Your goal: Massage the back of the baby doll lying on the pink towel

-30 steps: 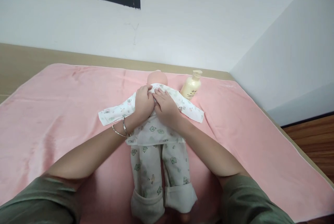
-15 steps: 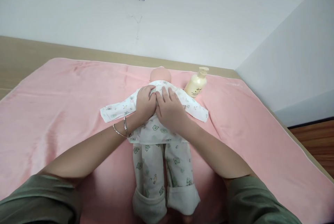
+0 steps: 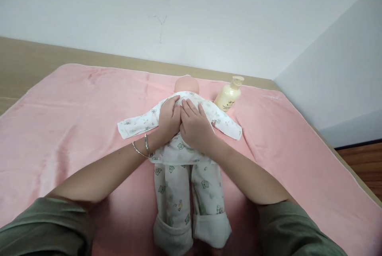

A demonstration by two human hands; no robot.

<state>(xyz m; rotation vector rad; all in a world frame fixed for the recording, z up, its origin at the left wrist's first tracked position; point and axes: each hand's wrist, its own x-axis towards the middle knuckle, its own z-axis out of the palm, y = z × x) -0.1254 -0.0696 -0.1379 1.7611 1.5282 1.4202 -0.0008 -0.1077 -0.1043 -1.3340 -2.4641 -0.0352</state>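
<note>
A baby doll (image 3: 186,84) lies on its back on a pink blanket (image 3: 65,121), head away from me. It wears a white printed top (image 3: 140,121) with sleeves spread to both sides and matching trousers (image 3: 185,196) with rolled cuffs. My left hand (image 3: 168,117), with two bangles at the wrist, rests on the doll's chest, fingers curled at the front of the top. Pressed against it, my right hand (image 3: 194,124) lies flat on the chest with fingers apart. What the fingertips pinch is hidden.
A cream pump bottle (image 3: 229,95) leans on the blanket just right of the doll's head. The blanket covers a tan surface (image 3: 26,55) against a white wall. The surface's right edge drops to a wooden floor (image 3: 362,164).
Both hands stay on the doll's chest; the right hand's fingers have flattened and spread a little. The view has shifted slightly, so everything sits a bit further right.
</note>
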